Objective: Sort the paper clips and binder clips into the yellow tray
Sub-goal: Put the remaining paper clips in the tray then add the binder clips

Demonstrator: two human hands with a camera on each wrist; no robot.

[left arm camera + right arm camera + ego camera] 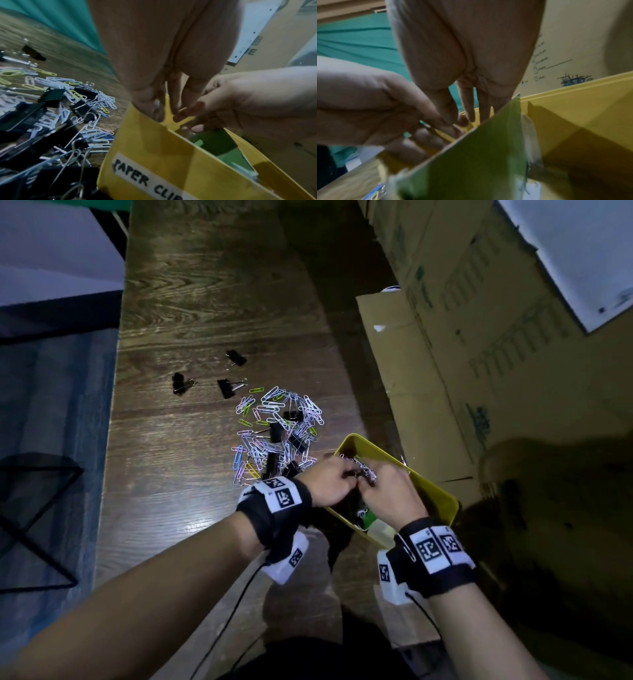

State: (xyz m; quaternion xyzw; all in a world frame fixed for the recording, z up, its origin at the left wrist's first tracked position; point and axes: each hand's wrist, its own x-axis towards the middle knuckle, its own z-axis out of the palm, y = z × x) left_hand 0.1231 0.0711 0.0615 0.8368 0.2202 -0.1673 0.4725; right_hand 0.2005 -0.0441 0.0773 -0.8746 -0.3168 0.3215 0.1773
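Over the yellow tray (442, 497) both hands meet around a tangled clump of paper clips (363, 469). My left hand (347, 475) pinches it from the left and my right hand (371, 484) from the right. The left wrist view shows the fingertips of the left hand (160, 113) and the right hand (190, 121) touching above the tray (154, 148), which bears a "PAPER CLIP" label (145, 180). A green divider (479, 155) splits the tray (573, 108). The mixed pile of coloured paper clips and black binder clips (277, 433) lies just left of the tray.
Three black binder clips (227, 387) lie apart beyond the pile on the wooden table (205, 302). Cardboard boxes (479, 354) stand close along the tray's right side. The table's left edge drops off to a blue floor (51, 405).
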